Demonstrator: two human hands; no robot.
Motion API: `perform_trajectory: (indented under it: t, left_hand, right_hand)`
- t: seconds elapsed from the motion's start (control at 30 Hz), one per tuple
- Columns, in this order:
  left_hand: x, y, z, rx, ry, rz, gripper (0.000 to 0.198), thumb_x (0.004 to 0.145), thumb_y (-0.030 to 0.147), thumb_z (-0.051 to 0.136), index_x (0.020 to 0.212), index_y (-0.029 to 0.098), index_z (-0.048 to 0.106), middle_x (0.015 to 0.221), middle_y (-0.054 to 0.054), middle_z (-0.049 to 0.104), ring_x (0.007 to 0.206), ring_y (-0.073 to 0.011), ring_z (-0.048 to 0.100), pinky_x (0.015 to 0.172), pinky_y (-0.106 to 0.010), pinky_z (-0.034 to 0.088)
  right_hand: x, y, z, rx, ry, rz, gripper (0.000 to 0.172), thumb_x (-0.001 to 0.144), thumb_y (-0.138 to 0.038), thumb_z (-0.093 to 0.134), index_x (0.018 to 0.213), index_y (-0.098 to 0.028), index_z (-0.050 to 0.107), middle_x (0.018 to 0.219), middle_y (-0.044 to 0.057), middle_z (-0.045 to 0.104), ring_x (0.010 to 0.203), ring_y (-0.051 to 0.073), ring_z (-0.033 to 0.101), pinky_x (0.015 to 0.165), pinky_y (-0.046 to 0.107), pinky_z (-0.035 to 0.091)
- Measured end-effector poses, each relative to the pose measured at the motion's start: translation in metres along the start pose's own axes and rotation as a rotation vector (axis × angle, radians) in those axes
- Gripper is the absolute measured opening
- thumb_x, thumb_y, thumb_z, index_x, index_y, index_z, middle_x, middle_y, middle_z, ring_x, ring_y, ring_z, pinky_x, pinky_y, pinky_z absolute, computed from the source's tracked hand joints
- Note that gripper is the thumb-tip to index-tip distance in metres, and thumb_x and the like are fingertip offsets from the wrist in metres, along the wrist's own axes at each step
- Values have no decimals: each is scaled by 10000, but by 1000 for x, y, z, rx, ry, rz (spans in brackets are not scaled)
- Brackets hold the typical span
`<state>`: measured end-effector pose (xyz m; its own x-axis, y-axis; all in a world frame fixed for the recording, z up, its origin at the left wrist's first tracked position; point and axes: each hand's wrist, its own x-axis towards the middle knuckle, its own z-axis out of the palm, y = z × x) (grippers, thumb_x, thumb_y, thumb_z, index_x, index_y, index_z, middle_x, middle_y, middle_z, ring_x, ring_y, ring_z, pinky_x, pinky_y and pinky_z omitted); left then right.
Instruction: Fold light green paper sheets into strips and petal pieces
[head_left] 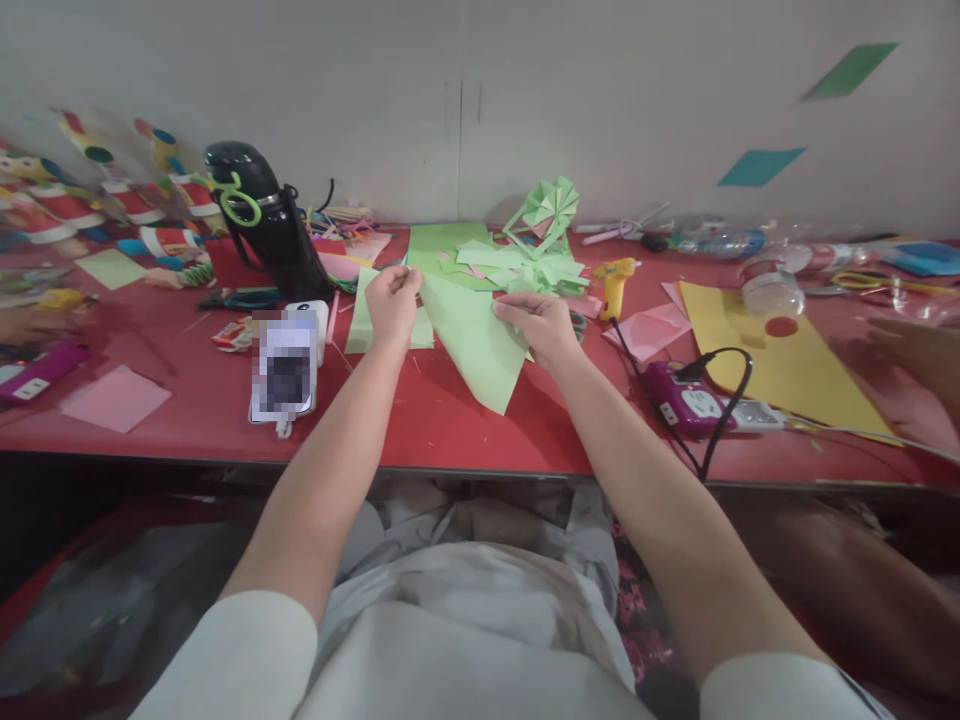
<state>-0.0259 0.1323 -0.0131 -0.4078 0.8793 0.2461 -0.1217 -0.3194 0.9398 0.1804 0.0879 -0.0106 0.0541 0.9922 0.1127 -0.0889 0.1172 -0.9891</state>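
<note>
A light green sheet of paper (pixel 480 345) hangs between my two hands, tilted and slightly curled, its lower corner toward the table's front edge. My left hand (pixel 395 300) pinches its upper left corner. At the right side, my right hand (pixel 541 322) grips the edge between thumb and fingers. Another pale green sheet (pixel 365 318) lies flat under and beside my left hand. Behind the held sheet are folded green paper pieces (pixel 551 275) and a pleated green paper rosette (pixel 551 207).
On the red table (pixel 450 440) stand a black flask (pixel 266 225) and a yellow glue gun (pixel 616 288). A phone (pixel 289 365) lies left, a purple power strip (pixel 686 398) with cables right. Yellow card (pixel 787 360) and plastic bottles (pixel 772 285) are farther right. Other people's blurred arms show at both sides.
</note>
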Motion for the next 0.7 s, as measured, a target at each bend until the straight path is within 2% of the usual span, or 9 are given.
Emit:
perform_trajectory:
  t: [0.13, 0.27, 0.37, 0.47, 0.53, 0.6, 0.7]
  left_hand:
    - [0, 1, -2, 46, 25, 40, 339, 796, 462, 726, 700, 181, 562, 672, 0, 602, 713, -137, 628, 633, -220, 489]
    - [0, 5, -4, 33, 24, 8, 415, 793, 566, 700, 705, 188, 553, 703, -13, 621, 771, -157, 651, 656, -231, 493]
    - [-1, 10, -4, -75, -7, -113, 468, 813, 660, 627, 792, 194, 589, 793, -46, 674, 823, -180, 679, 679, -256, 516]
    - [-5, 15, -2, -185, -171, -277, 551, 807, 738, 574, 885, 194, 618, 870, -77, 709, 869, -211, 701, 728, -304, 549]
    - [-10, 16, 1, -195, -282, -331, 543, 774, 725, 633, 888, 195, 625, 848, -77, 714, 855, -218, 707, 741, -321, 565]
    - [-16, 15, 5, -165, -342, -318, 466, 729, 625, 750, 837, 191, 617, 783, -57, 703, 807, -210, 705, 724, -321, 575]
    - [-21, 12, 9, -113, -326, -258, 395, 679, 472, 842, 718, 185, 574, 701, -31, 670, 719, -184, 684, 680, -307, 578]
  right_hand:
    - [1, 2, 0, 5, -21, -17, 371, 505, -409, 906, 773, -197, 761, 747, 32, 727, 690, 179, 649, 674, 346, 538]
    - [1, 2, -1, -1, -35, 3, 399, 495, -410, 919, 786, -188, 760, 735, 35, 721, 680, 184, 644, 679, 361, 540]
    - [1, 3, -1, 1, -27, -8, 392, 501, -410, 916, 786, -189, 762, 747, 35, 725, 687, 182, 646, 686, 359, 547]
    - [1, 2, -2, -3, 10, -37, 364, 524, -420, 897, 782, -202, 762, 743, 23, 722, 695, 181, 651, 691, 354, 557]
    - [1, 1, -3, 5, 45, -44, 353, 530, -421, 888, 778, -206, 758, 741, 19, 720, 701, 182, 656, 691, 349, 562]
    - [1, 1, -3, 21, 78, -41, 337, 537, -410, 882, 776, -210, 753, 741, 16, 717, 698, 178, 657, 683, 341, 559]
    - [2, 1, -2, 32, 93, -45, 305, 564, -394, 868, 777, -214, 746, 746, 17, 713, 697, 176, 656, 674, 338, 548]
